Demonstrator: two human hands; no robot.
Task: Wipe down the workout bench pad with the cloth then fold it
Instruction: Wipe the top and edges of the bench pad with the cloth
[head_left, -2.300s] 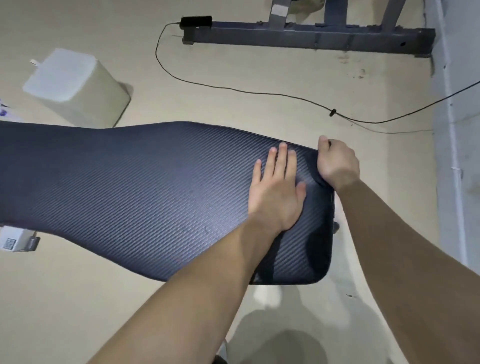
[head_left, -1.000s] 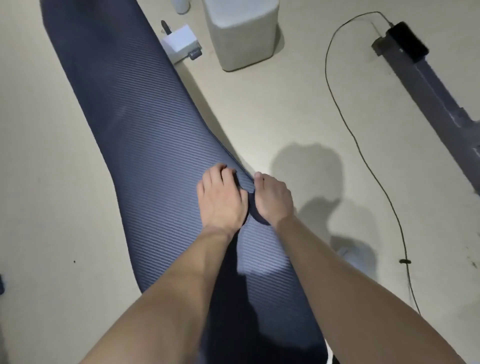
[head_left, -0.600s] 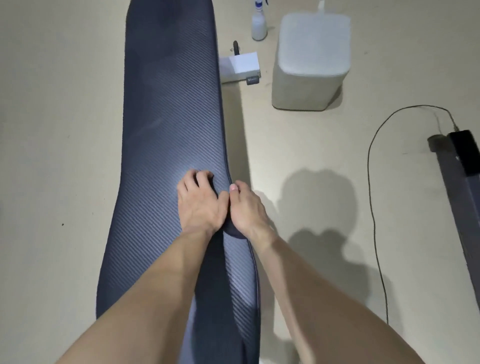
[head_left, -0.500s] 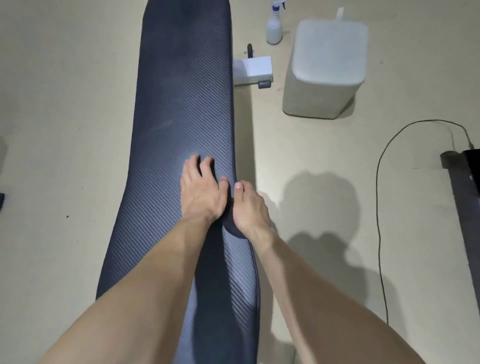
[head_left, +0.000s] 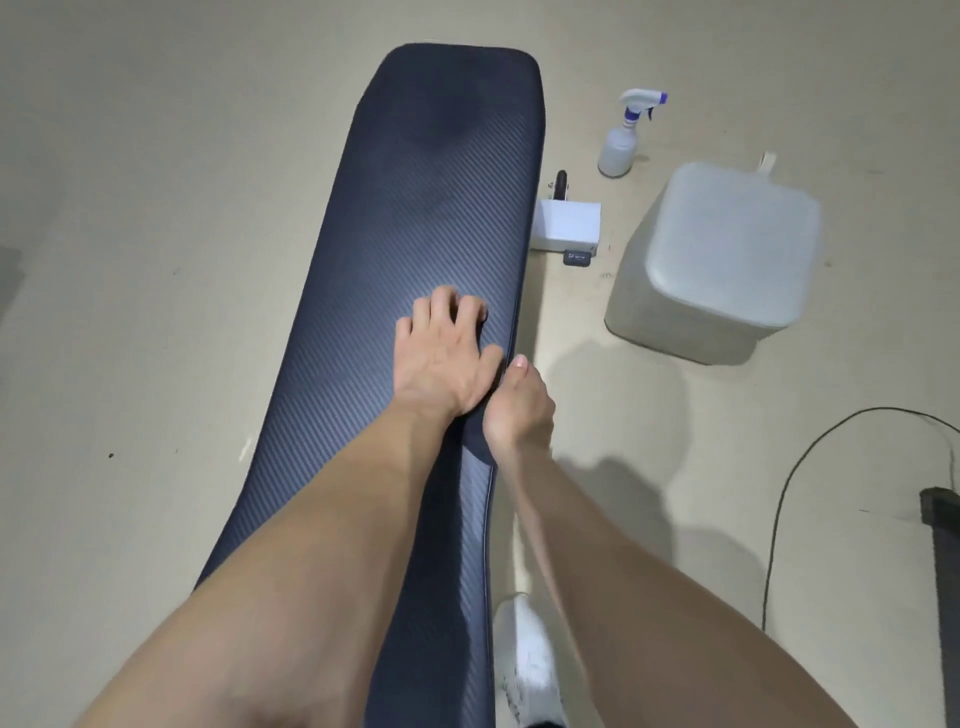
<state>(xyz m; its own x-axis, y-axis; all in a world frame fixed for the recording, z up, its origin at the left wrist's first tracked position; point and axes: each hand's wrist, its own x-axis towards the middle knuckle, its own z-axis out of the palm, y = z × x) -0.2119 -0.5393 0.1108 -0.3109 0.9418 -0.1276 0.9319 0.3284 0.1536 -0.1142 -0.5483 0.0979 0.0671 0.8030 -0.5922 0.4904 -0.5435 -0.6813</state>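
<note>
The long dark bench pad (head_left: 436, 171), with a fine ribbed texture, runs from the bottom of the head view up to its rounded far end. My left hand (head_left: 444, 358) presses palm down on the pad near its right side, fingertips curled. My right hand (head_left: 519, 405) sits at the pad's right edge, thumb on top and fingers hidden below the rim, gripping it. The two hands touch at the thumbs. No cloth shows clearly. A darker patch lies under the heels of the hands, and I cannot tell whether it is shadow or fabric.
A spray bottle (head_left: 621, 143) stands on the beige floor right of the pad. Near it are a small white block (head_left: 569, 226) and a pale cube-shaped stool (head_left: 722, 260). A black cable (head_left: 779, 509) curves toward a dark frame (head_left: 943, 571). My white shoe (head_left: 527, 660) stands beside the pad.
My view swung from across the pad to along it. Both hands slid together along the right edge toward the far end, and the spray bottle came into sight.
</note>
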